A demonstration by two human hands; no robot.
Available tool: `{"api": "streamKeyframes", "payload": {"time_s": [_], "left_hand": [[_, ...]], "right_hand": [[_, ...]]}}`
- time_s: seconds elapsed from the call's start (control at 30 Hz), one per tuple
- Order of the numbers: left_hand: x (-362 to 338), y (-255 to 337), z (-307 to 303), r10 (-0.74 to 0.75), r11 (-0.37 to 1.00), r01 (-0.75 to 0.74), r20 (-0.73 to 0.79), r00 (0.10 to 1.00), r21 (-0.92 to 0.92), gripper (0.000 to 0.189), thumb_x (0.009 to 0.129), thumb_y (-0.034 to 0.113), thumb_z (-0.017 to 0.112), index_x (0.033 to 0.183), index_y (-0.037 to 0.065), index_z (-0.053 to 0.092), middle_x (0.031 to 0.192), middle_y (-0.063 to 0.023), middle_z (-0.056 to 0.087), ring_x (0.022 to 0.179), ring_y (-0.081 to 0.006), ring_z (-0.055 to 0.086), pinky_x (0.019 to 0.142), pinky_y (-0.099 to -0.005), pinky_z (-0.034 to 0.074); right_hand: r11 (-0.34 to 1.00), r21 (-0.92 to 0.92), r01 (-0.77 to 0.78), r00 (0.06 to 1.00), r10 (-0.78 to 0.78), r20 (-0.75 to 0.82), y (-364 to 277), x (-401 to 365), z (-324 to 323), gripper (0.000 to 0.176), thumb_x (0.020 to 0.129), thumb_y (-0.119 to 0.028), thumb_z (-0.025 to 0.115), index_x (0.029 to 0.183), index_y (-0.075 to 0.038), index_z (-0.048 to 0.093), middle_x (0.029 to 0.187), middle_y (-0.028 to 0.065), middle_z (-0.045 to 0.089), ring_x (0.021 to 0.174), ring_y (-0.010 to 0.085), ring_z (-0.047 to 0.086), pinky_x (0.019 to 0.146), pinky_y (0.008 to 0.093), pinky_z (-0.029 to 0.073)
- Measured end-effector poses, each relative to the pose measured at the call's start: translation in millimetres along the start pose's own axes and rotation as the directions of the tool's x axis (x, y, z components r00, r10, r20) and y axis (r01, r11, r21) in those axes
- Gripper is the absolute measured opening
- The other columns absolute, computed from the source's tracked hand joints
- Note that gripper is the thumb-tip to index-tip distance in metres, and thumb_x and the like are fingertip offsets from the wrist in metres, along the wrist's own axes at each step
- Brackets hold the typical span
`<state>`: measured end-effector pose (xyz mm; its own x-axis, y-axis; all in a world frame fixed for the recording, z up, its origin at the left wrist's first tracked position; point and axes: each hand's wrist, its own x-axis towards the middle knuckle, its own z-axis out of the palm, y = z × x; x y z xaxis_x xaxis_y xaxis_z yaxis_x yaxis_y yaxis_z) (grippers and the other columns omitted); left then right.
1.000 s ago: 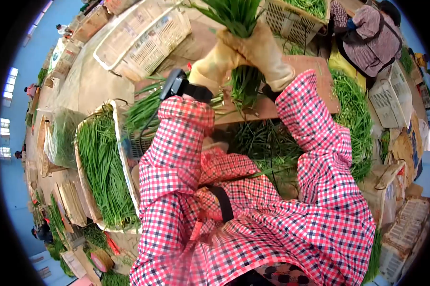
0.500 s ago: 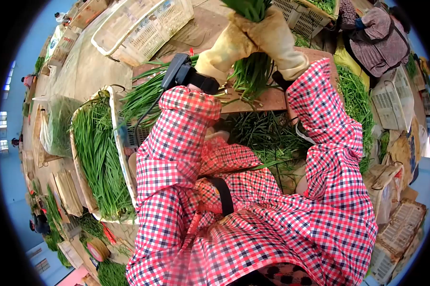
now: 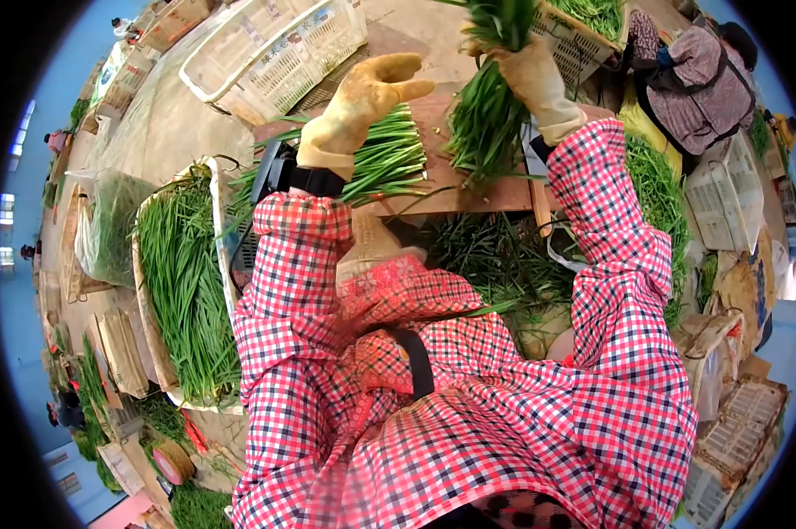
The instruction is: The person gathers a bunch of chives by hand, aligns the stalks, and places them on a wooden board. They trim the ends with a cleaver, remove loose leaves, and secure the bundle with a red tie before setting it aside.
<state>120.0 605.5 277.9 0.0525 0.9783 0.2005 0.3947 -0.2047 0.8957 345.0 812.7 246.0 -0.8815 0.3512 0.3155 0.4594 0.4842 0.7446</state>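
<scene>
Both my hands wear stained, cream-coloured work gloves. My left hand [image 3: 363,110] is open, thumb and fingers apart with nothing between them, over a pile of long green chives [image 3: 394,150] on a low wooden board [image 3: 495,194]. Gripped in my right hand [image 3: 532,84] is a bunch of chives [image 3: 488,123]; its leaves show above and below the glove, and part of the bunch is hidden behind the hand. A dark device is strapped to my left wrist.
At my left stands a crate [image 3: 141,256] full of chives. An open white plastic crate [image 3: 279,66] lies beyond the board. Loose dark greens [image 3: 495,256] lie under the board's near edge. A co-worker [image 3: 698,75] sits at the far right, near a yellow sack [image 3: 649,128].
My left hand has let go of the bunch and moved left, opening. The right hand has shifted slightly right, still holding the bunch. The chives pile on the board now shows more fully.
</scene>
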Motion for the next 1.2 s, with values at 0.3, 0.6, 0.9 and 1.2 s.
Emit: {"api": "streamKeyframes", "payload": {"time_s": [0.3, 0.6, 0.9, 1.2], "left_hand": [[-13.7, 11.7, 15.8, 0.130, 0.975, -0.127, 0.004, 0.991, -0.183, 0.079, 0.087, 0.040, 0.072, 0.143, -0.004, 0.037, 0.142, -0.0274, 0.045, 0.130, -0.0338, 0.047, 0.105, -0.0411, 0.041], [45.2, 34.7, 49.2, 0.678, 0.707, -0.558, -0.194, 0.709, 0.435, 0.047, 0.094, 0.028, 0.063, 0.127, -0.004, 0.055, 0.118, -0.0167, 0.064, 0.100, -0.0227, 0.065, 0.084, -0.0333, 0.054], [22.2, 58.1, 27.8, 0.680, 0.628, -0.412, -0.209, 0.702, 0.660, 0.039, 0.095, 0.023, 0.060, 0.126, -0.001, 0.058, 0.115, -0.0137, 0.066, 0.100, -0.0213, 0.065, 0.086, -0.0321, 0.053], [-12.0, 54.8, 0.1, 0.516, 0.810, -0.216, -0.488, 0.704, 0.546, 0.032, 0.097, 0.017, 0.057, 0.124, 0.002, 0.062, 0.113, -0.0108, 0.069, 0.100, -0.0198, 0.066, 0.089, -0.0308, 0.051]], "right_hand": [[-0.163, 0.971, -0.174, 0.906, 0.360, 0.223, 12.7, -6.0, -76.4, 0.021, 0.098, -0.017, 0.054, 0.111, -0.003, 0.066, 0.090, 0.0070, 0.069, 0.079, 0.0172, 0.067, 0.076, 0.0363, 0.053], [-0.118, 0.993, 0.009, 0.812, 0.581, 0.062, 35.2, 12.7, -199.7, 0.031, 0.087, -0.019, 0.072, 0.108, 0.003, 0.067, 0.094, 0.0156, 0.072, 0.081, 0.0253, 0.068, 0.070, 0.0348, 0.054], [0.005, 1.000, 0.000, 0.950, 0.311, -0.002, 33.9, 26.4, -243.1, 0.042, 0.087, -0.037, 0.071, 0.109, -0.002, 0.068, 0.092, 0.0114, 0.074, 0.078, 0.0214, 0.070, 0.070, 0.0319, 0.057], [0.335, 0.905, 0.262, 0.893, 0.271, -0.359, -44.5, -96.9, -223.1, 0.038, 0.087, -0.014, 0.066, 0.124, -0.008, 0.059, 0.114, 0.0118, 0.068, 0.077, 0.0259, 0.071, 0.064, 0.0342, 0.058]]}}
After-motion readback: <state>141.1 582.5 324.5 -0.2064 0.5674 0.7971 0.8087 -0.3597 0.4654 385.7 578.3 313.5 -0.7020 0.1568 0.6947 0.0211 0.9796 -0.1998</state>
